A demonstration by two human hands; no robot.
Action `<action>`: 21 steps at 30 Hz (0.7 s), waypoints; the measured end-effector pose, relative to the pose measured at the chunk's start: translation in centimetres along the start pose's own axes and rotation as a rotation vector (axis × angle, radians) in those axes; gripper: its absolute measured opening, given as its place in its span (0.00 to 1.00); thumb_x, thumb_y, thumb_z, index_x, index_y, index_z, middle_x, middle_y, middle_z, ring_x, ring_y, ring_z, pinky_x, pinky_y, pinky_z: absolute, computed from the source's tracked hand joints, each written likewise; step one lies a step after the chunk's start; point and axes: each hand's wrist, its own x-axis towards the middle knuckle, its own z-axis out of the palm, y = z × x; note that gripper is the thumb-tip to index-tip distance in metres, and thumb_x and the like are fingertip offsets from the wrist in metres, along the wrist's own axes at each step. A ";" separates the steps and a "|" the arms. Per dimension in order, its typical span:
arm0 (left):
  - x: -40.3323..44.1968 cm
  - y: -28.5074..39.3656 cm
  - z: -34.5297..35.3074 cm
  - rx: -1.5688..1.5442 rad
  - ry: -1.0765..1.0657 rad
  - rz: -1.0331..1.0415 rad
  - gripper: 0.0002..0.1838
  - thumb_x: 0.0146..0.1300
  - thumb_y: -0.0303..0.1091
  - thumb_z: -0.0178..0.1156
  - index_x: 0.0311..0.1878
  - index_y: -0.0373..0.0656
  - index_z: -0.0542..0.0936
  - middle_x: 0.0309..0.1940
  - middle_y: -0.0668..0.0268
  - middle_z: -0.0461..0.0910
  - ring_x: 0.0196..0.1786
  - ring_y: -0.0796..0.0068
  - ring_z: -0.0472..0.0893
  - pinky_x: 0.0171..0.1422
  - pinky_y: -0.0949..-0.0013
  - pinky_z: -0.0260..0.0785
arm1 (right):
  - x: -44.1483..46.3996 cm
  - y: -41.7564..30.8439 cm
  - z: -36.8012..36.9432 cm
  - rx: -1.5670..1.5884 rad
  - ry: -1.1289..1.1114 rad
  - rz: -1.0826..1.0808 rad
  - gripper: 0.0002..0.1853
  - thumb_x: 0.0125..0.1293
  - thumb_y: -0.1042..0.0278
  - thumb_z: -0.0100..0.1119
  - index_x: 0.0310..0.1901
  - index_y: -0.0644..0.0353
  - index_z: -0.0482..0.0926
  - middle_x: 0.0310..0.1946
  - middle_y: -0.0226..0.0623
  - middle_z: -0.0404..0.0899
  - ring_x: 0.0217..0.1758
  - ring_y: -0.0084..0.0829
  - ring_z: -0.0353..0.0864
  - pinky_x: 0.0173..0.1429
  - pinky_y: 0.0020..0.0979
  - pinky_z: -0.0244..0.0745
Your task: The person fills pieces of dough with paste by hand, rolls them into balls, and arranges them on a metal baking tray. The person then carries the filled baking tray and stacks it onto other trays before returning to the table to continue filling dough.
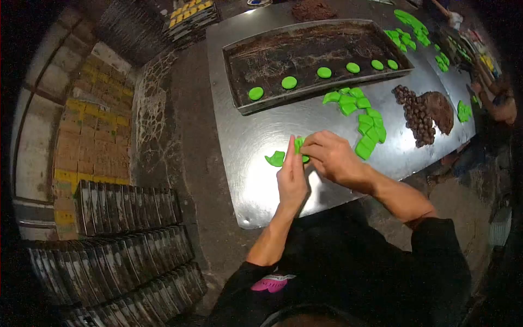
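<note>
My left hand (292, 177) is raised over the metal table (250, 180), its fingers held together around a small piece of green dough (298, 143). My right hand (332, 155) meets it from the right, fingertips pinching the same piece. A loose green dough piece (276, 158) lies just left of my left hand, and part of another shows under my fingers. Behind my hands, a dark rectangular tray (310, 87) holds several flat green rounds (289, 83) along its near side. Cut green pieces (366, 143) lie in a curved row to the right of my right hand.
Dark brown balls (419, 120) sit beside a brown mass (439, 111) on the right. More green dough (414, 24) lies at the far right, near another person's arm (501, 106). Stacked metal trays (128, 210) stand on the floor at left.
</note>
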 end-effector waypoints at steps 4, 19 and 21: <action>3.3 0.0 0.9 0.345 0.211 0.442 0.17 0.73 0.35 0.42 0.44 0.33 0.78 0.32 0.63 0.78 0.35 0.75 0.75 0.40 0.72 0.68 | 3.1 0.0 -2.1 0.212 -0.213 0.371 0.13 0.56 0.74 0.61 0.44 0.63 0.76 0.37 0.42 0.77 0.37 0.43 0.78 0.36 0.35 0.74; 7.7 -0.6 6.7 -0.409 0.343 -0.221 0.29 0.76 0.48 0.30 0.43 0.33 0.76 0.25 0.63 0.78 0.27 0.78 0.76 0.28 0.76 0.69 | 0.9 9.9 -1.8 0.526 -0.070 0.231 0.09 0.54 0.81 0.63 0.38 0.64 0.77 0.38 0.40 0.75 0.33 0.33 0.77 0.38 0.32 0.73; 7.1 -1.1 5.2 -0.211 0.193 -0.209 0.30 0.76 0.48 0.29 0.43 0.32 0.76 0.24 0.63 0.78 0.22 0.79 0.73 0.22 0.77 0.65 | 2.5 8.3 -2.4 0.625 -0.112 0.381 0.06 0.56 0.80 0.62 0.35 0.66 0.76 0.32 0.39 0.75 0.31 0.28 0.76 0.35 0.30 0.73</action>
